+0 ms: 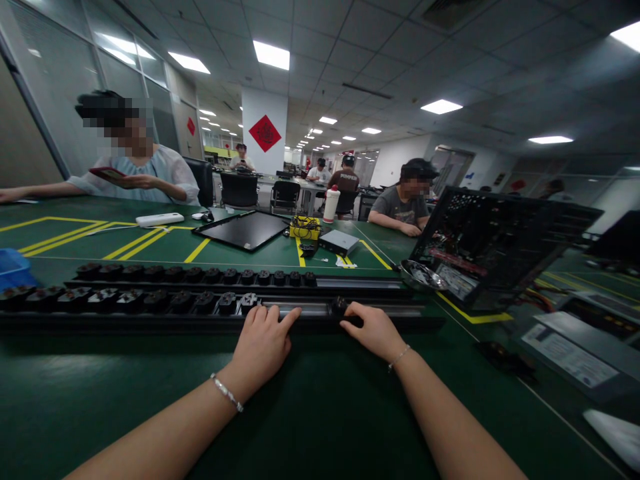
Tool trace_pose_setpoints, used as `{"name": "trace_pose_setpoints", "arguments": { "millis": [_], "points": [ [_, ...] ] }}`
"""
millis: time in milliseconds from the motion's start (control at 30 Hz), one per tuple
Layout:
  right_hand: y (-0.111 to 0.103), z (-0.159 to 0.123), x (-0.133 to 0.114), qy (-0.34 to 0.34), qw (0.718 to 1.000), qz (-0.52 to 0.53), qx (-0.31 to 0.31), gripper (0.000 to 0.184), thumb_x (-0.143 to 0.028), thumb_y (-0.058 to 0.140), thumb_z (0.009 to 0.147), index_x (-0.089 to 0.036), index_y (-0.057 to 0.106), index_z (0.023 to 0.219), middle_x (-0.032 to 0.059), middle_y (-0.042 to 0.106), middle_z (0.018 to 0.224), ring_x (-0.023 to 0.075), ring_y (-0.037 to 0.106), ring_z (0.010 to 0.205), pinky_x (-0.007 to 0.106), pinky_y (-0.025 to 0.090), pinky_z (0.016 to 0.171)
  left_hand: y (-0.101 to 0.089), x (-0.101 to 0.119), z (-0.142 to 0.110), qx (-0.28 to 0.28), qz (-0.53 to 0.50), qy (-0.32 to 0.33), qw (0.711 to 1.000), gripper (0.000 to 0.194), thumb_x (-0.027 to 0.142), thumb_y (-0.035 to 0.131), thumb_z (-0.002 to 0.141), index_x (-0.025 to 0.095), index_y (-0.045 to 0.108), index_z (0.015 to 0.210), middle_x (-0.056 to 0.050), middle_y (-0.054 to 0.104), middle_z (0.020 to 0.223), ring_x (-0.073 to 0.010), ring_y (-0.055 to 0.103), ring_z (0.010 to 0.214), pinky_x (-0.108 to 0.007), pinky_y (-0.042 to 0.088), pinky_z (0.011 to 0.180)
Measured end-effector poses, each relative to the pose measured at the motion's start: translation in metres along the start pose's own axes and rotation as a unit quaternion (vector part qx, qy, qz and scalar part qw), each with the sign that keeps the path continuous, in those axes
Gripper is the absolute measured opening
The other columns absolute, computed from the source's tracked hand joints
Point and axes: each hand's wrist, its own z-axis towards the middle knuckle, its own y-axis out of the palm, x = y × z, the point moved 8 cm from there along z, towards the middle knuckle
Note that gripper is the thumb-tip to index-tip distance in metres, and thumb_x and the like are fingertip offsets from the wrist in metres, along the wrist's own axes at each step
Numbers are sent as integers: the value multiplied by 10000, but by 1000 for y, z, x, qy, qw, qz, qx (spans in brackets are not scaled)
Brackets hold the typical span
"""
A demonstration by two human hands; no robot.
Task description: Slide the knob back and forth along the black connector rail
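One blue bin [14,268], at the left side of the green tabletop [100,373], partly out of view. One near rail [175,325], black, running from that side rightward across the tabletop; a close row of black round units stands along its left part, a bare metal strip showing farther right. One far rail [363,284], parallel and just beyond, similarly filled at left. One seated person [150,179], in a pale top, at the far edge toward the left corner, a flat red object [107,175] in one hand. One white oblong device [160,219], lying inward of that edge. One flat black panel [243,231], lying toward the far edge. One left hand [263,343], palm down, fingertips on the near rail beside the last unit of the row; whether they grip cannot be told. One yellow box [305,229], dark cables on top. One white bottle [331,205], red-topped, upright near the far edge. One loose black unit [339,306], on the near rail, apart from the row; pinched between thumb and finger of the right hand [375,330]. One grey metal box [339,243], beyond both rails. One shiny bowl [424,275], by their right ends, contents unclear. One open computer case [495,247], beside the bowl. One labelled metal unit [575,350], toward the right edge.
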Motion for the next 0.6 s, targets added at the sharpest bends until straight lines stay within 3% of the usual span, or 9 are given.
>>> {"name": "trace_pose_setpoints", "arguments": {
  "millis": [600],
  "points": [
    [-4,0,-1,3,1000,20,-16,83,-297,581,765,-253,611,828,-20,690,876,163,633,829,279,436,747,-2,0,0,-2,-3,3,1000,520,220,498,786,329,454,1293,-62,553,936,-243,482,912,-397,320,894]
  ]
}}
